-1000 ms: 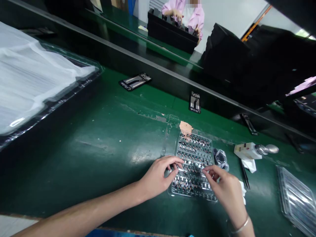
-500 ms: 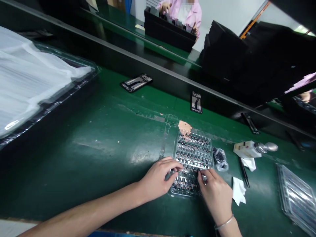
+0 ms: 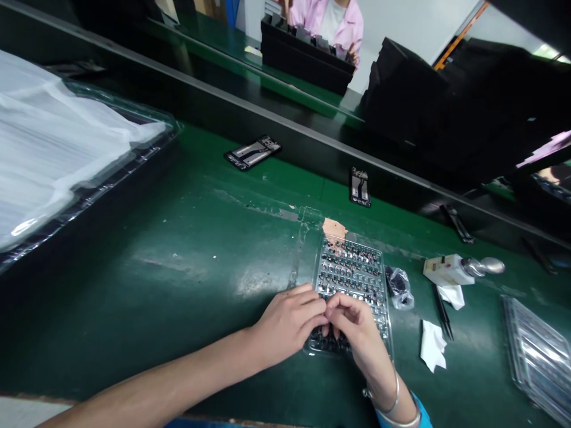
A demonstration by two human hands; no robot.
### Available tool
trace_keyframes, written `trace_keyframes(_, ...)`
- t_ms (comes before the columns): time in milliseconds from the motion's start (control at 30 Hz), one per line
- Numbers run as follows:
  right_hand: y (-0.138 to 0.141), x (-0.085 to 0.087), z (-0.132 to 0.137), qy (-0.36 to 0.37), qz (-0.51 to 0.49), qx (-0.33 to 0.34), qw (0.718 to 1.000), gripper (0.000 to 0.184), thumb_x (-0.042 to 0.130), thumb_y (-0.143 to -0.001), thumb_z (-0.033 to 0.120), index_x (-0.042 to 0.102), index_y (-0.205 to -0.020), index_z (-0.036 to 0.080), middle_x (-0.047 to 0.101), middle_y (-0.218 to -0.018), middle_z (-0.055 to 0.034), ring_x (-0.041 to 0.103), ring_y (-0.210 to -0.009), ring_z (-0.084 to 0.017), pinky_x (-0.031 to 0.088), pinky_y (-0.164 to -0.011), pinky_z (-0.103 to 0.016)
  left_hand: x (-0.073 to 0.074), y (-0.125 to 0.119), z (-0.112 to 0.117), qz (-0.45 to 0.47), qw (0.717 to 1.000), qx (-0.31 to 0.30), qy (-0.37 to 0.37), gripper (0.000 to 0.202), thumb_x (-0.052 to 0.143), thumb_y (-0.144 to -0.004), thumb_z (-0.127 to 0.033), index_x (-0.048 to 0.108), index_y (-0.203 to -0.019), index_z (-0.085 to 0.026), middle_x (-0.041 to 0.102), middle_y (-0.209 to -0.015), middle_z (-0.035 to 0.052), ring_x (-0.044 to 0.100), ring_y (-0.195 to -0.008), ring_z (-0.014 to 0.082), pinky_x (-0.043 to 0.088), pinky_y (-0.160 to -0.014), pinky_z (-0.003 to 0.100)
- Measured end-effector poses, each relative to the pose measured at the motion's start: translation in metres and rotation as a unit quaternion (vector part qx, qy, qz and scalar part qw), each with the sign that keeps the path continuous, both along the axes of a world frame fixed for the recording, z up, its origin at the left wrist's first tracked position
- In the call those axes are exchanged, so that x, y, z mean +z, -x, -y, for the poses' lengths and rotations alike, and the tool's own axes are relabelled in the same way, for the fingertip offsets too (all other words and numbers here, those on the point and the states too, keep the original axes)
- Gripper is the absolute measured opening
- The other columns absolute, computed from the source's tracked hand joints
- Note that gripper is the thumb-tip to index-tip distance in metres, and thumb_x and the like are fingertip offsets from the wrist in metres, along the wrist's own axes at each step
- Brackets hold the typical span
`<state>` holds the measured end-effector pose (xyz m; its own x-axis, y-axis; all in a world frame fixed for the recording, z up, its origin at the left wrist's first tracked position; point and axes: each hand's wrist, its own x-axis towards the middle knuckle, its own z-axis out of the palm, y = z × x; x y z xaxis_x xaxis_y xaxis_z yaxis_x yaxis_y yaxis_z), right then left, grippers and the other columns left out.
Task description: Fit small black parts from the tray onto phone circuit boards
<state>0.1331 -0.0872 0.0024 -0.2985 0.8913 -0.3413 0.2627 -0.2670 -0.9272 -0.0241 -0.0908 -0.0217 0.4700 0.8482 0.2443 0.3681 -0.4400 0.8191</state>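
Sheeting point(image 3: 66, 148), white and creased, at far left, spread over a wide tray with a clear plastic edge point(image 3: 173, 123); scuffed green counter point(image 3: 187, 285) to the right of it; phone frame point(image 3: 253, 153) flat near the far ledge; nearer in, left hand point(image 3: 289, 321) over the left edge of the parts tray point(image 3: 316, 267), fingers bent and drawn in, tips meeting the right hand's; can't tell if pinching anything, too small and covered; beyond the ledge, black bin point(image 3: 307, 56), pink sleeve point(image 3: 352, 27) of another person behind it; tan patch point(image 3: 334, 226) at the tray's far edge; parts tray clear, flat on counter under both hands, rows of small dark parts point(image 3: 350, 267) in it; right hand point(image 3: 357, 321) over its near half, fingers curled, thumb and index close together; grip on anything hidden, can't tell; second phone frame point(image 3: 360, 187) well beyond the tray; crumpled clear bag point(image 3: 401, 290) just right of it; then white paper scrap point(image 3: 432, 346), black tweezers point(image 3: 442, 312), bottle point(image 3: 448, 270) with metallic cap to the right; third phone frame point(image 3: 458, 224) beyond; clear trays point(image 3: 539, 356) at far right.
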Motion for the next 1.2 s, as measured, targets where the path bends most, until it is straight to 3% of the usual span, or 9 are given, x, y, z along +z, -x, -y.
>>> trace_keyframes(100,-0.005,-0.004,-0.001,0.013,-0.052,-0.025,0.998,0.018,0.053,-0.082,0.030,0.056,-0.071,0.016,0.058,-0.058,0.0009,0.051,-0.047,-0.009,0.032,-0.042,-0.019,0.004,0.002,-0.003,0.080,0.990,0.016,0.118,0.024,0.042,-0.088,-0.016,0.051,-0.066,-0.017,0.052,-0.066,-0.0015,0.048,-0.068,0.0126,0.037,-0.065,0.023)
trace_keyframes(200,-0.007,-0.003,-0.001,0.008,-0.062,-0.032,0.998,0.014,0.055,-0.082,0.031,0.055,-0.077,0.018,0.060,-0.064,0.0003,0.052,-0.049,-0.009,0.032,-0.042,-0.019,0.005,0.003,-0.006,0.165,0.958,0.005,0.236,0.021,0.042,-0.088,-0.019,0.050,-0.068,-0.017,0.052,-0.062,-0.0033,0.050,-0.062,0.0109,0.037,-0.062,0.021)
trace_keyframes(300,-0.006,-0.001,0.000,-0.027,-0.037,-0.030,0.998,0.012,0.060,-0.078,0.029,0.055,-0.080,0.019,0.057,-0.065,0.0021,0.053,-0.052,-0.009,0.036,-0.045,-0.019,0.005,0.003,-0.006,0.206,0.935,-0.001,0.288,0.019,0.043,-0.087,-0.023,0.049,-0.070,-0.016,0.051,-0.059,-0.0038,0.049,-0.058,0.0104,0.037,-0.060,0.021)
trace_keyframes(433,-0.006,0.000,0.002,-0.110,0.059,-0.026,0.992,0.010,0.061,-0.077,0.027,0.058,-0.079,0.018,0.058,-0.067,0.0009,0.054,-0.056,-0.011,0.042,-0.054,-0.023,0.005,0.003,-0.006,0.197,0.936,0.004,0.291,0.019,0.044,-0.086,-0.024,0.049,-0.071,-0.016,0.049,-0.057,-0.0042,0.046,-0.055,0.0096,0.035,-0.057,0.021)
trace_keyframes(600,-0.005,0.001,0.001,-0.127,0.094,-0.027,0.987,0.010,0.061,-0.076,0.028,0.059,-0.076,0.018,0.058,-0.064,0.0009,0.054,-0.054,-0.011,0.043,-0.053,-0.024,0.006,0.004,-0.007,0.182,0.942,0.003,0.284,0.018,0.041,-0.088,-0.024,0.049,-0.073,-0.016,0.049,-0.057,-0.0042,0.045,-0.054,0.0094,0.033,-0.055,0.020)
trace_keyframes(767,-0.007,0.007,0.000,-0.147,0.143,0.009,0.979,0.007,0.063,-0.074,0.026,0.062,-0.074,0.019,0.061,-0.065,0.0004,0.052,-0.056,-0.012,0.042,-0.053,-0.023,0.005,0.003,-0.004,0.067,0.980,0.029,0.184,0.016,0.041,-0.086,-0.019,0.046,-0.071,-0.018,0.044,-0.060,-0.0051,0.042,-0.056,0.0098,0.031,-0.056,0.020)
trace_keyframes(867,-0.008,0.008,0.001,-0.141,0.162,0.038,0.976,0.007,0.062,-0.075,0.026,0.063,-0.073,0.019,0.059,-0.062,0.0013,0.051,-0.055,-0.011,0.041,-0.052,-0.022,0.003,0.002,-0.002,0.024,0.989,0.035,0.139,0.017,0.039,-0.087,-0.018,0.045,-0.071,-0.018,0.045,-0.064,-0.0044,0.044,-0.060,0.0111,0.031,-0.058,0.021)
trace_keyframes(1067,-0.007,0.010,0.000,-0.100,0.128,0.032,0.986,0.011,0.060,-0.077,0.027,0.057,-0.070,0.018,0.054,-0.057,0.0034,0.049,-0.050,-0.010,0.039,-0.051,-0.022,0.007,0.005,-0.006,0.056,0.982,-0.013,0.181,0.015,0.041,-0.087,-0.020,0.047,-0.074,-0.018,0.046,-0.066,-0.0051,0.043,-0.061,0.0099,0.031,-0.058,0.019)
trace_keyframes(1200,-0.034,0.021,0.001,-0.041,0.038,-0.015,0.998,0.015,0.058,-0.079,0.031,0.053,-0.072,0.018,0.053,-0.056,0.0034,0.048,-0.046,-0.009,0.038,-0.047,-0.022,0.009,0.007,-0.008,0.100,0.973,-0.010,0.209,0.019,0.041,-0.087,-0.020,0.049,-0.070,-0.017,0.039,-0.057,-0.0063,0.036,-0.052,0.0080,0.028,-0.051,0.019)
